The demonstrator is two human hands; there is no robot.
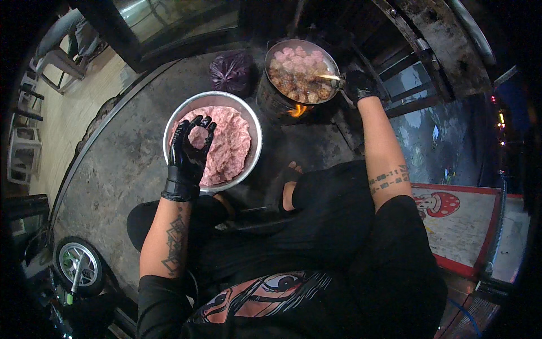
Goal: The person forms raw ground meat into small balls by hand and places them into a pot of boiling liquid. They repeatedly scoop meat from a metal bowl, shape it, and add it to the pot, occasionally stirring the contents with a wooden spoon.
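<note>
My left hand (pixel 188 148), in a black glove, is palm up above a metal bowl (pixel 257 140) of pink ground meat (pixel 230 146). A lump of the meat (pixel 197 137) rests in its half-curled fingers. At the upper right, my right hand (pixel 360 84), also gloved in black, grips something at the rim of a pan (pixel 269 63); a shiny utensil (pixel 328 77) reaches from there over the food, though the grip itself is partly hidden. Pink meatballs (pixel 298 57) lie at the pan's far side and browned ones (pixel 296 87) nearer me, in bubbling liquid.
Flames (pixel 298 111) show at the stove (pixel 271 99) under the pan. A tied dark plastic bag (pixel 228 72) stands beside it. Plastic chairs (pixel 25 148) and a seated person (pixel 74 31) are at the left, a wheel (pixel 79 265) lower left, and a red-framed board (pixel 461 220) at the right.
</note>
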